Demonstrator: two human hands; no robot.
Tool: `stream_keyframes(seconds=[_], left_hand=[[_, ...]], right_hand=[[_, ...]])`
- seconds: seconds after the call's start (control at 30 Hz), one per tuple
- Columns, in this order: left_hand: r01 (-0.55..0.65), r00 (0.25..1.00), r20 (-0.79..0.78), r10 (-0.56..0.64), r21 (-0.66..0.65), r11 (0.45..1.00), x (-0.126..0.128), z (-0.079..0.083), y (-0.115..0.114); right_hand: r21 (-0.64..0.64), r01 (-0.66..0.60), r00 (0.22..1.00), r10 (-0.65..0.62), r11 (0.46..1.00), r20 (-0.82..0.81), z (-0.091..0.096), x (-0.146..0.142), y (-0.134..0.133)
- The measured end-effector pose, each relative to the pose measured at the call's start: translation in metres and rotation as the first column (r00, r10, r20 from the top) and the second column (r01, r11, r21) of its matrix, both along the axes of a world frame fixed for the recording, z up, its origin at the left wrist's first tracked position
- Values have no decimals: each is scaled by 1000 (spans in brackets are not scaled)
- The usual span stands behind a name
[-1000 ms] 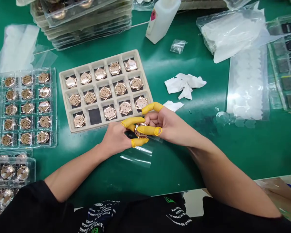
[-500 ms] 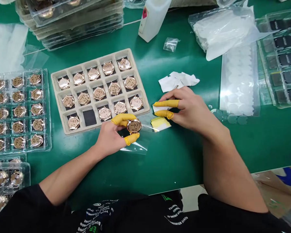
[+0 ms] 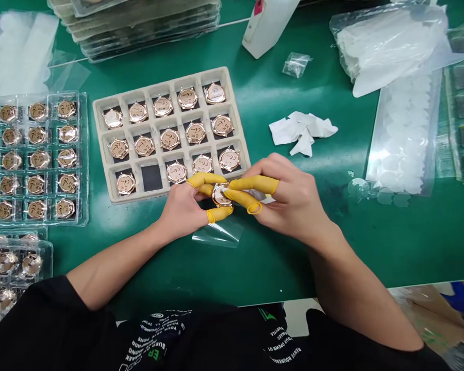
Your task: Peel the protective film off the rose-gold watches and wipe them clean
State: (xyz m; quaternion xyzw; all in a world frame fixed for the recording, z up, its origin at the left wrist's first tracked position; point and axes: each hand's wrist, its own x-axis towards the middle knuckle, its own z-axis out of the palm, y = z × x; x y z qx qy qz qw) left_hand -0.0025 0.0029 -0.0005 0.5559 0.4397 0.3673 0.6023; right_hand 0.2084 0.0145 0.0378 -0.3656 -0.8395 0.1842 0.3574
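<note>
My left hand (image 3: 185, 208) pinches a rose-gold watch case (image 3: 219, 195) between fingers in yellow finger cots, just in front of the beige tray (image 3: 100, 111). My right hand (image 3: 290, 198) has come against it, its cot-covered thumb and forefinger pressed on the watch case's face. What else the right fingers hold is hidden. The beige tray holds rows of the same watch cases, with one compartment (image 3: 152, 176) in the front row bare. A clear film piece (image 3: 218, 234) lies on the mat under my hands.
Clear blister trays of watch cases (image 3: 34, 157) lie at the left, more (image 3: 11, 268) at the near left. Stacked trays (image 3: 139, 26) and a white bottle (image 3: 268, 23) stand at the back. Crumpled white wipes (image 3: 301, 131), plastic bags (image 3: 390, 41) and a film sheet (image 3: 404, 134) lie right.
My right hand went right to a small pad on the mat, then came back onto the watch case in my left hand. The left hand kept its hold.
</note>
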Motion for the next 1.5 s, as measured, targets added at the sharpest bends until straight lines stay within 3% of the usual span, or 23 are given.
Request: stream_keyframes(seconds=[0.1, 0.23, 0.37, 0.5, 0.63, 0.77, 0.9, 1.03, 1.13, 1.27, 1.4, 1.5], left_hand=[[8, 1000, 12, -8, 4, 1000, 1, 0, 1], [-28, 999, 29, 28, -21, 999, 2, 0, 0], [-16, 1000, 20, 16, -7, 1000, 1, 0, 0], [-41, 999, 20, 42, -31, 999, -1, 0, 0], [-14, 1000, 22, 15, -37, 999, 0, 0, -1], [-34, 999, 19, 35, -51, 998, 1, 1, -1], [-19, 1000, 19, 20, -45, 999, 2, 2, -2], [-39, 999, 7, 39, -45, 998, 2, 2, -3], [-35, 999, 8, 35, -32, 999, 2, 1, -4], [-37, 999, 7, 37, -53, 998, 2, 1, -4], [-17, 1000, 9, 17, -50, 999, 2, 2, -4], [-35, 999, -10, 34, -55, 998, 3, 2, -5]], right_hand=[[-30, -49, 998, 47, 998, -51, -3, 1, 0], [-5, 21, 999, -22, 1000, -38, -4, 2, 2], [-103, -60, 998, 57, 993, -37, -2, -1, 0], [-84, 52, 998, -55, 995, -32, -2, -4, -2], [-100, -32, 998, 27, 994, -55, -3, -4, -3], [-40, 80, 995, -82, 996, -51, -5, -4, -3], [-48, 18, 997, -21, 999, -78, -7, -4, -1], [-55, 68, 996, -71, 996, -61, -8, -3, 1], [-91, -8, 998, 2, 996, -70, -7, -2, -1], [-75, 45, 996, -50, 996, -69, -7, -2, -3], [-110, -17, 996, 8, 994, -87, -7, -1, -4], [-107, 74, 994, -82, 991, -77, -6, 0, -5]])
